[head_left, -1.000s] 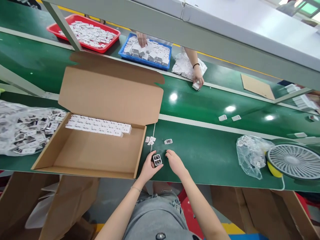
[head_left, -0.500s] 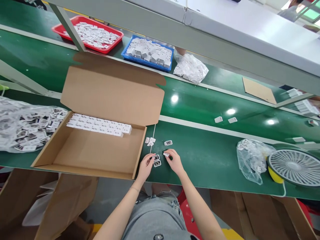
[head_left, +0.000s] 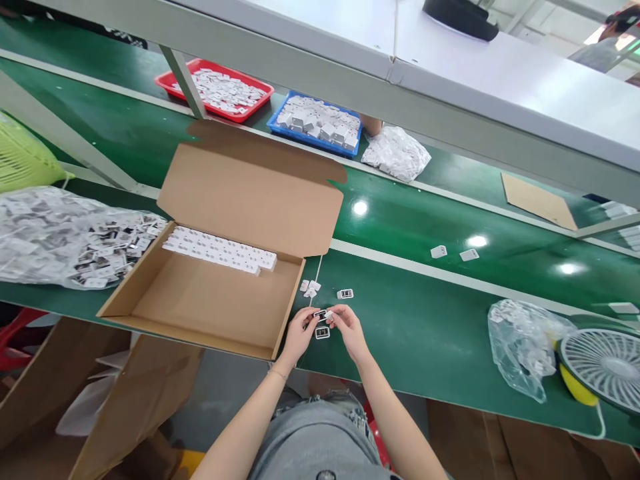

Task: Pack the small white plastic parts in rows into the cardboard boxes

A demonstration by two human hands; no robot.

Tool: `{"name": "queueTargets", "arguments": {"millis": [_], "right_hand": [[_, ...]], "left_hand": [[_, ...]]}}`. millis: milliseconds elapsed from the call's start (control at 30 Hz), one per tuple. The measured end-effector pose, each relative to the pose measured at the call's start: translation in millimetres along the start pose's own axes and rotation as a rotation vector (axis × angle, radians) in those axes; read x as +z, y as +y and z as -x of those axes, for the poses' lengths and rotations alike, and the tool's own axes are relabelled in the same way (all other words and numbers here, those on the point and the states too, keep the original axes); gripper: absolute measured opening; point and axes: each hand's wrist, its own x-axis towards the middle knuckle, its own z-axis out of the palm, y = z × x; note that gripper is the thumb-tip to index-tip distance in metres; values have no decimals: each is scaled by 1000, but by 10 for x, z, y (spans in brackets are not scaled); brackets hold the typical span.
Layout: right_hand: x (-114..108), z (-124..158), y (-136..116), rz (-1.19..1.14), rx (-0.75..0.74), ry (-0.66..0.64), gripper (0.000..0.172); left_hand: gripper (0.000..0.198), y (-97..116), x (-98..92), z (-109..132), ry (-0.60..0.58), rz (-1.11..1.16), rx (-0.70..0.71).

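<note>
My left hand (head_left: pixel 299 331) pinches a small white plastic case (head_left: pixel 321 315) with a dark inside. Close against it, my right hand (head_left: pixel 351 329) holds a small white piece (head_left: pixel 329 316) between thumb and fingertips, at the case's right end. Just below the fingers a second open white case (head_left: pixel 323 332) lies on the green table. Another case (head_left: pixel 345 293) lies a little beyond my right hand. A little pile of white pieces (head_left: pixel 311 288) rests beyond my left hand. Fingers partly hide both held parts.
An open cardboard box (head_left: pixel 200 307) with rows of white cases (head_left: pixel 220 250) stands to the left, beside a plastic bag of parts (head_left: pixel 75 233). A red tray (head_left: pixel 260 107), a blue tray (head_left: pixel 273 125) and a shelf lie beyond. A fan (head_left: pixel 607 363) stands right.
My right hand has brought its white piece left to the case in my left hand. That case is now lifted away from the one below. The camera view has shifted.
</note>
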Motion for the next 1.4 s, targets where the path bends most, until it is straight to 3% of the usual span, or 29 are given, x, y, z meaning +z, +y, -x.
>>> {"name": "queueTargets", "arguments": {"millis": [133, 267, 333, 433, 600, 733, 867, 1233, 1400], "right_hand": [[24, 2, -32, 5, 41, -34, 21], [38, 52, -99, 35, 17, -97, 20], [44, 91, -138, 41, -15, -118, 24], [40, 135, -202, 166, -102, -185, 24], [-24, 43, -258, 424, -292, -179, 12], [-110, -135, -216, 532, -356, -237, 13], [-145, -260, -132, 620, -412, -322, 15], [-117, -405, -17, 563, -337, -435, 18], [-117, -349, 43, 604, -362, -409, 19]], "left_hand": [[34, 268, -43, 35, 69, -188, 42], [33, 535, -102, 165, -103, -186, 103], [26, 564, -111, 201, -111, -112, 63], [25, 497, -97, 213, -52, 32, -72], [43, 339, -70, 232, -108, 229, -154], [47, 226, -75, 204, 101, 35, -110], [36, 142, -53, 108, 75, -167, -52], [26, -40, 13, 0, 71, 40, -98], [25, -67, 82, -57, 151, 48, -101]]}}
